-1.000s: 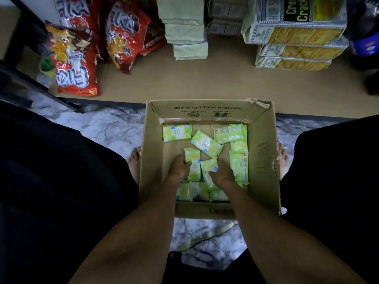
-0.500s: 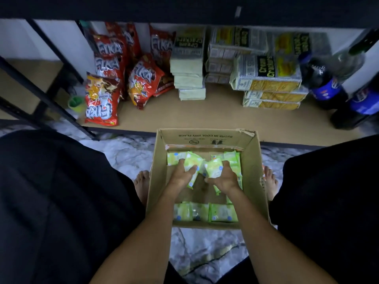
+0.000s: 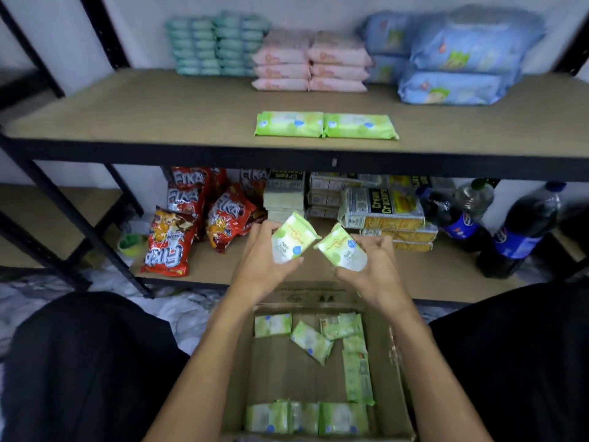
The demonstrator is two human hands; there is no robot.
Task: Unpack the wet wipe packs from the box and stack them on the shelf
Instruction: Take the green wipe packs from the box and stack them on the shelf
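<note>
Left hand (image 3: pixel 264 269) grasps a green wipe pack (image 3: pixel 291 239); right hand (image 3: pixel 373 272) grasps a second wipe pack (image 3: pixel 344 252). Both packs are held just beside each other, above the far edge of the box (image 3: pixel 390 362). Loose packs (image 3: pixel 310 344) lie inside the box. Shelved pair (image 3: pixel 325 124) lies side by side on the shelf (image 3: pixel 159 106), well above the box

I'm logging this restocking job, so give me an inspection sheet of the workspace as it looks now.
Surface: upper shelf, wooden board on a dark metal frame.
Job's things: two green packs side by side on it; open box below holds more packs.
Clutter: teal packs, pink packs, blue packs at its back; snack bags, cracker packs, bottles on lower shelf.
Grippers: left hand holds one wipe pack, right hand holds a second pack, above the box.
Cables: nothing seen.
Surroundings: marbled floor, pale wall.
</note>
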